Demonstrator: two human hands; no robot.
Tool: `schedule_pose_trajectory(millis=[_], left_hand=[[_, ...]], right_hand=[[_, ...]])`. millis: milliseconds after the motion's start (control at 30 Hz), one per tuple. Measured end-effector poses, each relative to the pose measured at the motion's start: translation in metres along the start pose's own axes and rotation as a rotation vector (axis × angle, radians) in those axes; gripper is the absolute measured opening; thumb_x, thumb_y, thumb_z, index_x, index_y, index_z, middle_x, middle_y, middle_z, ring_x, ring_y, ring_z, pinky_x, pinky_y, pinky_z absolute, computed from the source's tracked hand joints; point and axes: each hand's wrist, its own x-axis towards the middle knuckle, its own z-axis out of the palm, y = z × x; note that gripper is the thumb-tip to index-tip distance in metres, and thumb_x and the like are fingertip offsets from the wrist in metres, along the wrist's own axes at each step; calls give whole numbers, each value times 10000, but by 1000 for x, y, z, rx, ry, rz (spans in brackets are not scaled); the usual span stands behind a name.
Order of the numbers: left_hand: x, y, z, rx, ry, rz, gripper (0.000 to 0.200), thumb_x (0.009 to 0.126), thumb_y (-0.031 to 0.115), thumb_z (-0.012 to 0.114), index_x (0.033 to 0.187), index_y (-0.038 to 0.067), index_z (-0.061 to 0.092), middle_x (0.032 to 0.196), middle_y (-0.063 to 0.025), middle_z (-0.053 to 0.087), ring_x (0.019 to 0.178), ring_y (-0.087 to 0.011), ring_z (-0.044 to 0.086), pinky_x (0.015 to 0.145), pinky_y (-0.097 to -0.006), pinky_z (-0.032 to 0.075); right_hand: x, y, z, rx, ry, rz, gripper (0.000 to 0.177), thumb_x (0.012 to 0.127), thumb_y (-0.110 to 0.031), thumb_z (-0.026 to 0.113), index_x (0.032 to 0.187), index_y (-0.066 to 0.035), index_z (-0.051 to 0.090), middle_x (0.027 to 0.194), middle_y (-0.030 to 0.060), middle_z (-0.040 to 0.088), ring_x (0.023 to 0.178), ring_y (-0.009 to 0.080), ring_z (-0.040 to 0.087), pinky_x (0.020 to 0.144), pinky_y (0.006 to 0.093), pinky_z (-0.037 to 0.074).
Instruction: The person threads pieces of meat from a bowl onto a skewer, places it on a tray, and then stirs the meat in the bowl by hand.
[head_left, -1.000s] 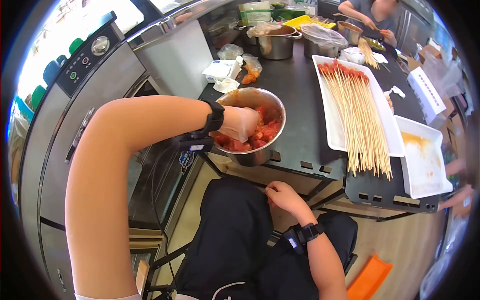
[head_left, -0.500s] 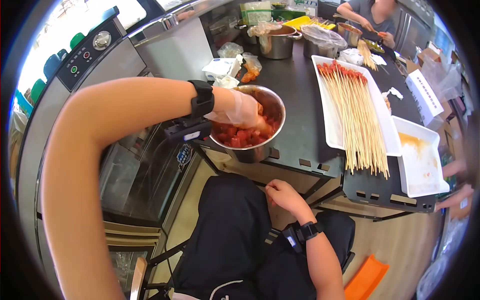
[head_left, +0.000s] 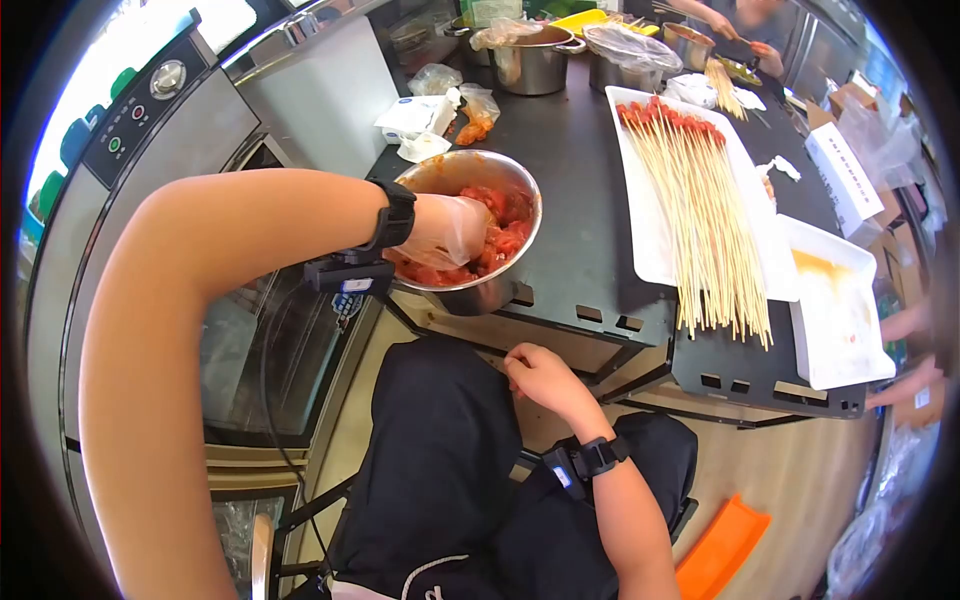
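My left hand, in a clear plastic glove, reaches down into a round metal pot. Red, wet-looking chunks of meat lie in the pot, and my fingers are sunk among them, so their shape is hidden. Over my lap, near the black table's front edge, hangs my right hand. It is bare, with its fingers curled in and nothing seen in them. Dark straps with small devices sit on both wrists.
A white tray holds many bamboo skewers tipped with red meat. Beside it lies a stained white tray. A tissue box and a large pot stand behind. Another person's hands work at the far end.
My gloved left hand has shifted within the meat, showing more chunks on the right. The whole view has turned slightly, moving the table contents left and up. My right hand stays over my lap.
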Motion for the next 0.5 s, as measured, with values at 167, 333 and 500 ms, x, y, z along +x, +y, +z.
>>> schedule_pose_trajectory(millis=[167,333,500], left_hand=[[-25,-4,-38,276,-249,29,123,732,149,565,748,113,682,730,-17,630,671,-151,587,593,-270,415],[-47,-24,-61,-462,-127,-495,386,544,-21,591,915,76,641,961,-152,561,886,-294,570,746,-339,473],[-41,-16,-33,-459,378,94,454,564,-10,595,956,213,645,1152,-147,478,1025,-280,521,832,-333,454]], right_hand=[[-3,0,-3,-44,-16,4,211,856,-158,461,881,33,547,689,58,558,603,132,541,570,263,455],[-1,7,0,-13,-4,-3,213,862,-164,462,883,32,543,675,50,552,600,130,537,563,265,451],[-1,2,3,-67,4,5,208,860,-160,460,881,30,541,659,51,551,578,130,533,550,262,445]])
